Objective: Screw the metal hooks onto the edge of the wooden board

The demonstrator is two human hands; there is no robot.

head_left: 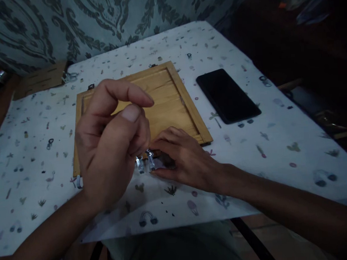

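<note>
A wooden panel with a raised frame [172, 103] lies on the patterned white cloth. My left hand [113, 144] is raised over its left part, fingers curled and thumb against the bent fingers; what they hold, if anything, is hidden. At the panel's near edge, my right hand [183, 158] reaches in from the right, its fingers on the edge and its thumb below, beside a shiny metal clasp [151, 161]. A second metal clasp [140, 165] sits just left of that one. Another metal piece [79, 182] shows at the panel's near left corner.
A black phone [228, 96] lies right of the panel. At the back left are a brown cardboard piece [39, 79] and a small metallic item [70, 76]. The patterned cloth [279, 151] covers the table up to the papered wall.
</note>
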